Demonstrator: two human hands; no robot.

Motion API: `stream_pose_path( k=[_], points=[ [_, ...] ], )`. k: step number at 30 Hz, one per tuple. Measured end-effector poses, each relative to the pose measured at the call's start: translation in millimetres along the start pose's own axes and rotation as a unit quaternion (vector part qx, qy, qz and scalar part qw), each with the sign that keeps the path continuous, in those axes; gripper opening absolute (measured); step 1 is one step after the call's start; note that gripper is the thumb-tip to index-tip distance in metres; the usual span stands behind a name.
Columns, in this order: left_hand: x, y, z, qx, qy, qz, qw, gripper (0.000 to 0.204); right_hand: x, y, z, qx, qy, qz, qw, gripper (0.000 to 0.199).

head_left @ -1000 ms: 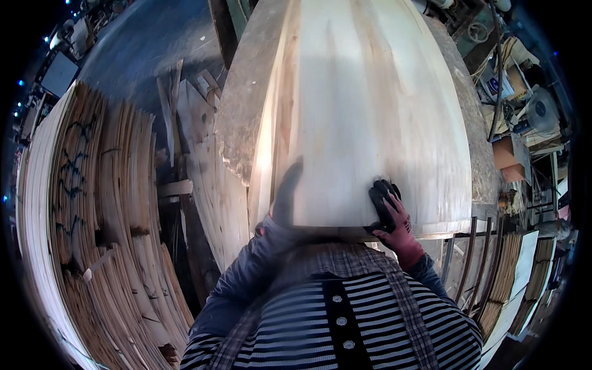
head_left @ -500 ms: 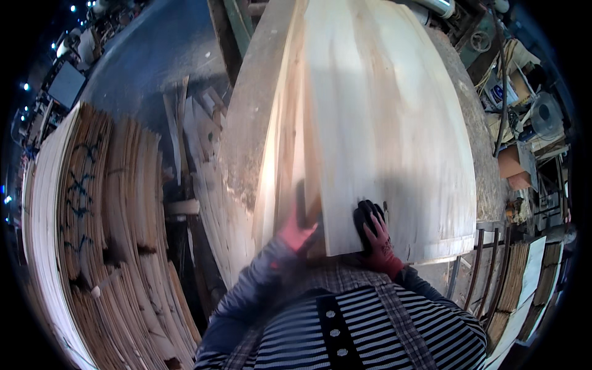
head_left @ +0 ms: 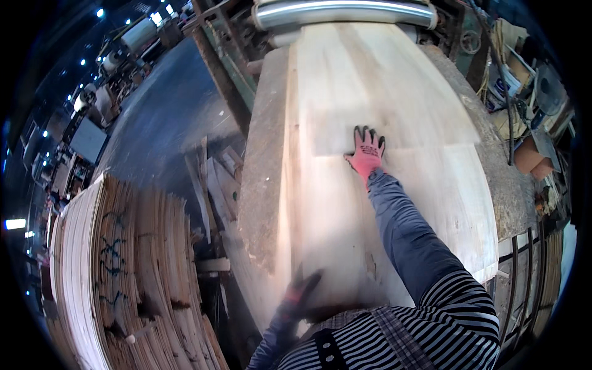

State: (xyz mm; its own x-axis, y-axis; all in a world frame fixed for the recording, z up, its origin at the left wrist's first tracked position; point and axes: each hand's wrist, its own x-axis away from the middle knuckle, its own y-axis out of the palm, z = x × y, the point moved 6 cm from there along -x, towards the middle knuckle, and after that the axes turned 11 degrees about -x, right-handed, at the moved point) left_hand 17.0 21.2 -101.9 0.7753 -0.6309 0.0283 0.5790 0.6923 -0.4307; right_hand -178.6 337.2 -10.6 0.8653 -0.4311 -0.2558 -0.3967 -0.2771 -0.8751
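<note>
A wide pale veneer sheet lies on a long worktable, with another sheet overlapping it farther away. My right hand, in a red and black glove, is stretched out and lies flat with fingers spread at the seam between the two sheets. My left hand, also gloved, is blurred and sits low at the sheet's near left part. Whether it grips the wood is unclear.
A shiny metal roller crosses the far end of the table. A tall stack of veneer sheets stands on edge at the left, with wood scraps beside the table. Cluttered shelves and boxes sit at the right.
My right hand has reached far forward from the sheet's near edge to the seam. My left hand has dropped back toward the near left of the sheet.
</note>
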Motion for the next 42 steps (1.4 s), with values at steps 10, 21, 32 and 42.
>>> stream_pose_path(
  k=[10, 21, 32, 42],
  points=[
    [-11, 10, -22, 0.163, -0.212, 0.046, 0.962, 0.069, 277, -33, 30, -0.077, -0.196, -0.273, 0.939, 0.086],
    [8, 14, 168, 0.324, 0.024, -0.125, 0.937, 0.044, 366, -138, 90, -0.194, -0.18, 0.039, 0.964, 0.051],
    [21, 39, -127, -0.33, -0.047, 0.088, 0.939, 0.061, 360, -129, 5, -0.116, -0.083, -0.191, 0.971, 0.067],
    [0, 10, -18, 0.026, -0.19, 0.087, 0.978, 0.054, 203, -85, 11, -0.115, -0.123, -0.065, 0.984, 0.056]
  ],
)
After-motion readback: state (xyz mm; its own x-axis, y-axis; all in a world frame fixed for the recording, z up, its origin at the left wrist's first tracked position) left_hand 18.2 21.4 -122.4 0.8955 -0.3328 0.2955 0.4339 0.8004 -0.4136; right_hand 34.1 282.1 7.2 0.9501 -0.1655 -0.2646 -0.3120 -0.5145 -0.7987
